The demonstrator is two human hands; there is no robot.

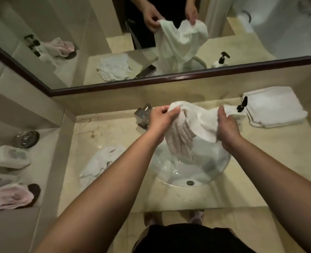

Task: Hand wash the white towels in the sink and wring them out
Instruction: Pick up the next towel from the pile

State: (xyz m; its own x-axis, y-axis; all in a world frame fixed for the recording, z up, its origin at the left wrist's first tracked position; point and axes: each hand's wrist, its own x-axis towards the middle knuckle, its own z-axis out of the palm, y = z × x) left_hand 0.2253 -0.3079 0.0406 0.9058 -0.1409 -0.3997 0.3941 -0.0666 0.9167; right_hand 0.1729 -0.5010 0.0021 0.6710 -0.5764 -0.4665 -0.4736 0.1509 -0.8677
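While both arms reach out over the sink (222,168), the left hand (162,119) grips one upper corner of a white towel (200,123) with its fingers curled round the bunched cloth, and the right hand (227,125) pinches the other upper edge between thumb and fingers. The towel is held up, spread between the two hands above the basin, and its lower part hangs down in wet folds to the water that lies in the bowl. A drain fitting (190,182) shows at the near side of the basin. On the worktop (123,132) just left of the sink lies a crumpled white towel (101,163), and at the far right rests a folded stack of white towels (275,106), with a black pump top (242,105) in front of it. A chrome tap (143,115) stands behind the left hand. On the lower ledge at the left are a white pump bottle (10,157), a round metal dish (27,138) and a pink cloth (10,196). The mirror (78,42) on the wall above reflects the hands and the towel.
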